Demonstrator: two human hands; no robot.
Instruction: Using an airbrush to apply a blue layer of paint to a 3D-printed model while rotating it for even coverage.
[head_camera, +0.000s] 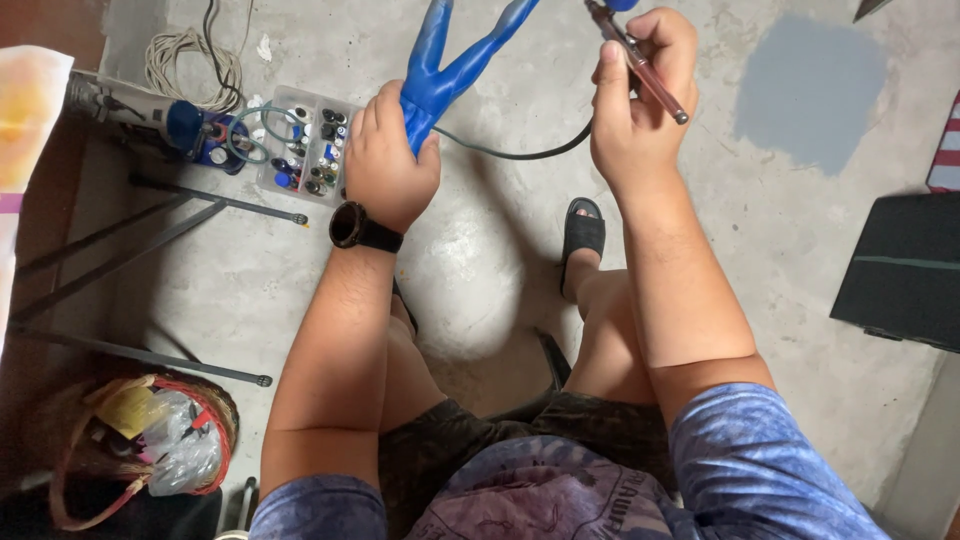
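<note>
My left hand (388, 160) grips the base of a blue forked piece (450, 60) shaped like two legs, held up over the concrete floor. A black watch (360, 228) is on that wrist. My right hand (640, 90) holds a slim reddish-brown airbrush (645, 72) with a metal tip, angled down to the right, close beside the blue piece. A dark hose (520, 153) curves under both hands. I sit with bare knees; one foot wears a black sandal (583, 228).
A clear box of small paint pots (305, 150) lies on the floor at upper left, beside a blue tool and coiled cord (190, 60). Tripod legs (160, 215) spread at left. A woven basket with plastic bags (160, 440) sits lower left. A black panel (900, 270) lies right.
</note>
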